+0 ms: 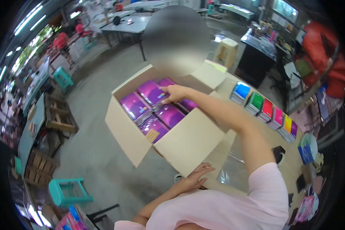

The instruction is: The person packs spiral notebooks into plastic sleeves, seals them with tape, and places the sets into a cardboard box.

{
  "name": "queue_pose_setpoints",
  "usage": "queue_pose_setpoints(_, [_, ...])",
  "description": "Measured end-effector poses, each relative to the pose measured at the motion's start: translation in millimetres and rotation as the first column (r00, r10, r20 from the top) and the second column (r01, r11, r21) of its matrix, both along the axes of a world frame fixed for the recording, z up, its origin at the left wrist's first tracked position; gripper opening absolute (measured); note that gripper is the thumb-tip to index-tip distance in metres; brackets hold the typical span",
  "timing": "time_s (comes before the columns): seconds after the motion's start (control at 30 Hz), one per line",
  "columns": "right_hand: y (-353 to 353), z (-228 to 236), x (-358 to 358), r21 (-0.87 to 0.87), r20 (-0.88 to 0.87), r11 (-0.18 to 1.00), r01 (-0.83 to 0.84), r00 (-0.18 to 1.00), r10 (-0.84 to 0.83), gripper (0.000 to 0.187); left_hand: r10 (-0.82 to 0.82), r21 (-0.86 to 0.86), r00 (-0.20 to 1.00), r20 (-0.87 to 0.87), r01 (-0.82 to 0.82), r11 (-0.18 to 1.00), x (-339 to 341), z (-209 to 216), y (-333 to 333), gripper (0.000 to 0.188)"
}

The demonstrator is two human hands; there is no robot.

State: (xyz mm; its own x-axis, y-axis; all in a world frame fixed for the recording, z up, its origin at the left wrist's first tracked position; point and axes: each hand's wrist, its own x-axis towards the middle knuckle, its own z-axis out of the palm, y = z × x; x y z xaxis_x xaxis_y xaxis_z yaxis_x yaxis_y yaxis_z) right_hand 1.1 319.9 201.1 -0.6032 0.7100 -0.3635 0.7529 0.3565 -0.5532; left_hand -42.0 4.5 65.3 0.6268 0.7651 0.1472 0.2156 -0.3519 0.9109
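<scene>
An open cardboard box (189, 143) with spread flaps stands at the table's left edge. Inside it lie several stacks of purple spiral notebooks (134, 105), some in clear wrap. My right arm reaches across the box, and my right hand (174, 94) is closed at the edge of a notebook stack (151, 92) near the middle. What its lower fingers do is partly hidden. Just below the near flap is my left hand (195, 179), fingers apart and holding nothing; whether it touches the flap I cannot tell.
Notebook stacks in several colours (266, 109) line the tan table (253, 149) on the right. Clear plastic (232, 168) lies nearer. A green stool (69, 191) stands on the floor at left. A blurred round patch hides part of the far side.
</scene>
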Motion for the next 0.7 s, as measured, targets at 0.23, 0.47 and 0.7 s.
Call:
queue_pose_setpoints(0.23, [-142.6, 11.9, 169.3, 0.113, -0.864, 0.906, 0.407, 0.491, -0.113, 0.041, -0.150, 0.010, 0.989, -0.010, 0.150, 0.989, 98.4, -5.6, 45.7, 0.041])
queue_pose_setpoints(0.47, [-328.6, -38.0, 395.8, -0.265, -0.378, 0.862, 0.432, 0.776, -0.505, 0.059, 0.276, 0.219, 0.944, 0.182, -0.313, 0.924, 284.7, -71.0, 174.9, 0.035])
queue_pose_setpoints(0.7, [-399.7, -116.1, 449.2, -0.467, -0.360, 0.705, 0.534, 0.613, -0.703, 0.057, 0.819, 0.220, 0.531, -0.218, -0.791, 0.571, 380.2, -45.9, 379.7, 0.048])
